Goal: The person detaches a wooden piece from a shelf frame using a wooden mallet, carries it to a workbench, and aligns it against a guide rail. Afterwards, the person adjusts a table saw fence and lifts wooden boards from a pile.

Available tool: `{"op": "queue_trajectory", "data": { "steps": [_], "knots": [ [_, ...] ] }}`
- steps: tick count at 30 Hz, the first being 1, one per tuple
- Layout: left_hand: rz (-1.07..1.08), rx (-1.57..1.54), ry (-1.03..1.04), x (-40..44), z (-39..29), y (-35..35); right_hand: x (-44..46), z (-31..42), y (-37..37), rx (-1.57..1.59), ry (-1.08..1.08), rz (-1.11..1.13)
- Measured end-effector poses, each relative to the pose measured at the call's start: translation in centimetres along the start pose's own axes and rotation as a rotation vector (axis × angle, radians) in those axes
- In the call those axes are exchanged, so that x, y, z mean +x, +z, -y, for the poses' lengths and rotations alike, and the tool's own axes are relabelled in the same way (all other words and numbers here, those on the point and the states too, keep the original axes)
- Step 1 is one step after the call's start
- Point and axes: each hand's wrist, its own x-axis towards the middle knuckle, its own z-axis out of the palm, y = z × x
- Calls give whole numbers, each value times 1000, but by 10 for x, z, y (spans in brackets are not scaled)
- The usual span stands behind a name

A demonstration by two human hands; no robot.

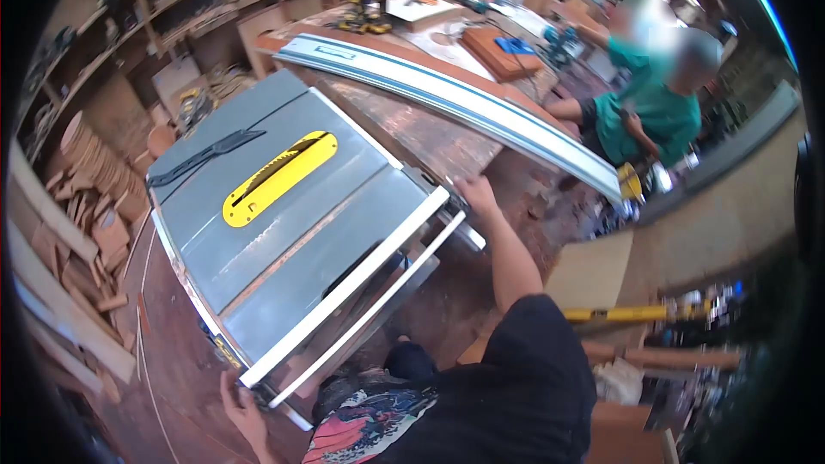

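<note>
A grey table saw [352, 198] stands in front of me, with a yellow insert plate [322, 155] round its toothed blade. A black push stick [206, 157] lies on the saw top. My right hand [473, 195] is closed on the right end of the saw's rail [344, 291], its fingertips partly hidden. At the rail's lower left end is my left hand [243, 408], its fingers apart beside the black end fitting.
A long guide rail [455, 94] lies on the workbench [387, 116] behind the saw. Yellow drills [368, 2] stand at the back. Two people in green shirts [657, 116] are at the right. Wood offcuts [94, 232] are stacked at the left.
</note>
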Motion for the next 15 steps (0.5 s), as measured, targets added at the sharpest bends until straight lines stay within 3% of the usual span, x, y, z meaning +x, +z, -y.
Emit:
{"op": "queue_trajectory", "data": {
  "steps": [2,4,6,7,10,11,15],
  "knots": [
    [-255,7,-64,-14,25,6,-2,-42,32,652,57,147],
    [-325,-190,-257,-33,30,18,-14,-64,47,692,139,257],
    [-239,-470,-388,-50,68,16,-36,-23,18,731,473,485],
    [-252,-670,-450,-50,30,39,-32,-24,20,716,459,520],
    [-245,-630,-306,-39,24,50,-32,-21,15,686,445,577],
    [-144,-658,-267,-34,51,37,-36,-13,12,678,460,581],
    [-194,-731,-249,-33,64,37,-38,-31,13,636,488,700]
  ]
}}
